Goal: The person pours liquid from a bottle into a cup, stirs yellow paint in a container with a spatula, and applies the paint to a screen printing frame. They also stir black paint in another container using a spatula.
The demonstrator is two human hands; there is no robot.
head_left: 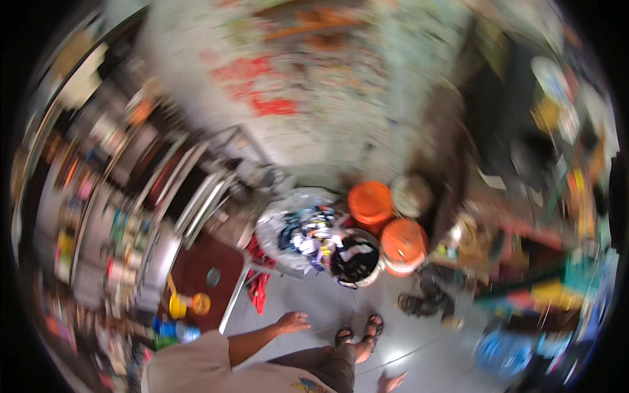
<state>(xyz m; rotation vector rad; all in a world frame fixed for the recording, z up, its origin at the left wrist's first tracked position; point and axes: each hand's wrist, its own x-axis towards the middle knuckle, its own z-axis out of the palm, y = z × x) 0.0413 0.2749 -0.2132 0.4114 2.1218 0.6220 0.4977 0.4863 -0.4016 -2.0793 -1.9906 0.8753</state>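
Note:
My left hand [293, 322] hangs over the grey tiled floor, nearest to the brown table and a red cloth [259, 293]. Its fingers are loosely stretched, and nothing shows in them. Low in the picture, my right hand [393, 381] also hangs over the floor, partly cut off by the lower edge. Its visible fingers are apart and hold nothing. Ahead stand a large clear plastic bag [268, 226] full of mixed scraps and a bucket [357, 255] with dark contents. Both hands are well apart from these.
Orange lidded buckets [370, 202] and a pale bucket [411, 195] stand against the painted wall. Left, a brown table [208, 262] bears yellow items beside crowded shelves [124, 249]. Right are dark shoes [426, 302], a blue water jug [503, 352] and a cluttered bench.

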